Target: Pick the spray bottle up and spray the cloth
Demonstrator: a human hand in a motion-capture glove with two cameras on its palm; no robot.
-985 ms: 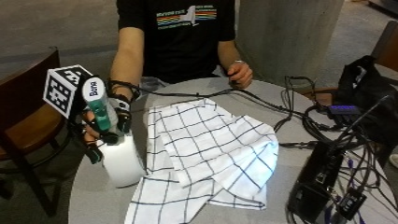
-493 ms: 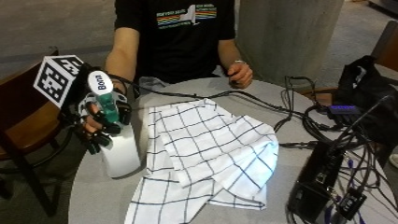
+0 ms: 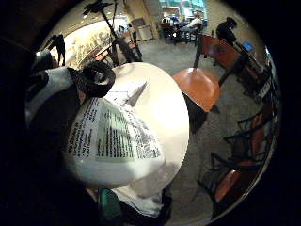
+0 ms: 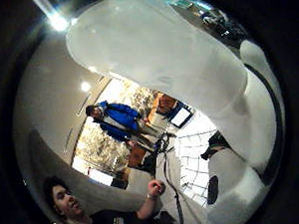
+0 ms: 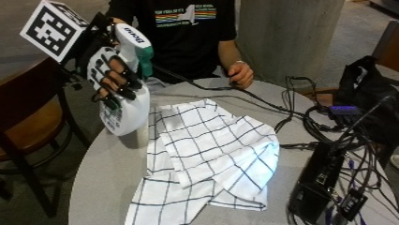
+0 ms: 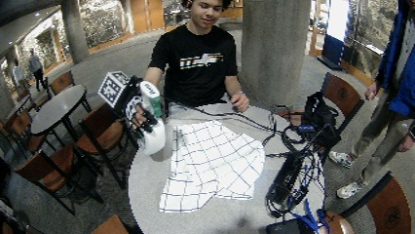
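Your gloved right hand (image 5: 112, 77) is gripping the white plastic spray bottle (image 5: 128, 110), fingers curled around it, just left of the white checked cloth (image 5: 205, 154) on the grey round table (image 5: 99, 183).

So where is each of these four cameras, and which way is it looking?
Outside view: across the table, facing the person; gloved right hand grips the spray bottle beside the cloth.
Wide outside view: higher, farther back, same scene.
Little-finger palm view: on the palm, facing the bottle's label.
Thumb palm view: on the palm, past the bottle toward the person.
All four share the bottle.
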